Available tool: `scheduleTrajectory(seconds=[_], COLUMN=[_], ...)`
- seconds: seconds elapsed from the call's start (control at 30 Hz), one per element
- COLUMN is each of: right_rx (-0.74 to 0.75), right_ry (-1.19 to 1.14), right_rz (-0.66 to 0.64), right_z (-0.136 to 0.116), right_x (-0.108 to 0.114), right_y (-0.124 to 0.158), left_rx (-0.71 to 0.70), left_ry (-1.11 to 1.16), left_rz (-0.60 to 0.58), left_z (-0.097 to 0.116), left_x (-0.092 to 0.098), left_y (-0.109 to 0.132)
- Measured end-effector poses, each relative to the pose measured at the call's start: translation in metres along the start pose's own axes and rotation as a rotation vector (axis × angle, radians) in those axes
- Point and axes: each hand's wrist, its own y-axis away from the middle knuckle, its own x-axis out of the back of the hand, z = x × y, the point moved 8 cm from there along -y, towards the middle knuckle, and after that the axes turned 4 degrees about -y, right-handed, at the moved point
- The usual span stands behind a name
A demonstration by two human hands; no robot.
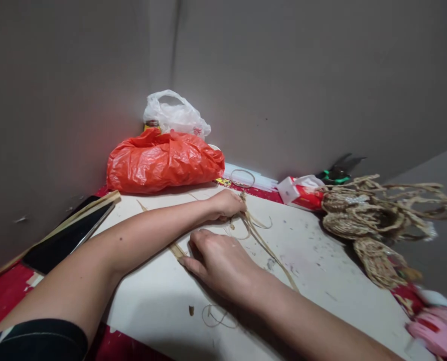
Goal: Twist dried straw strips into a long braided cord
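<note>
My left hand [228, 204] is closed at the far middle of the white board [321, 271], its fingers bent around the knotted end of some pale dried straw strands [263, 239]. From there the strands trail toward the lower right, passing behind my right forearm. Nearer to me, my right hand [221, 256] lies palm down with bent fingers. Its thumb presses a flat straw strip [176, 249] that runs up to the left beneath my left forearm. The fingertips of both hands are partly hidden. A loose curled fibre [217, 317] and a small brown scrap [191, 311] lie close to me.
A red plastic bag [166, 163] and a white bag [178, 113] stand at the back. On the left lies a dark phone-like slab [68, 238]. Along the right sit a tissue pack [302, 193], green-trimmed pliers [336, 175], coiled straw rope [358, 215] and a pink object [439, 331].
</note>
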Motion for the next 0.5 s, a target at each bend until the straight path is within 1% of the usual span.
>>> scheduleTrajectory(seconds=[0.1,0.17,0.2,0.27,0.33,0.43,0.47,0.5], right_rx=[0.064,0.074,0.059,-0.002,-0.068,-0.123,-0.127,-0.135], right_ry=[-0.065,-0.129,-0.17,-0.283,-0.449,-0.716,-0.778,-0.814], right_rz=[-0.041,-0.053,-0.046,0.01,0.13,0.297,0.343,0.36], right_z=[-0.005,-0.001,0.005,0.023,0.048,0.086,0.095,0.1], right_x=[-0.013,-0.012,-0.007,0.008,0.031,0.061,0.069,0.072], right_y=[0.001,0.007,0.01,0.018,0.026,0.036,0.038,0.04], left_rx=[-0.014,-0.02,-0.019,-0.016,-0.022,-0.035,-0.033,-0.03], left_ry=[-0.005,-0.009,-0.012,-0.021,-0.029,-0.025,-0.02,-0.014], left_rz=[-0.002,-0.001,0.003,0.006,-0.001,-0.016,-0.016,-0.016], left_z=[0.002,0.002,0.002,0.001,0.001,0.001,0.0,-0.001], left_x=[0.0,0.0,0.0,0.001,0.001,0.0,0.0,0.0], left_y=[0.002,0.003,0.003,0.003,0.002,0.0,0.0,-0.001])
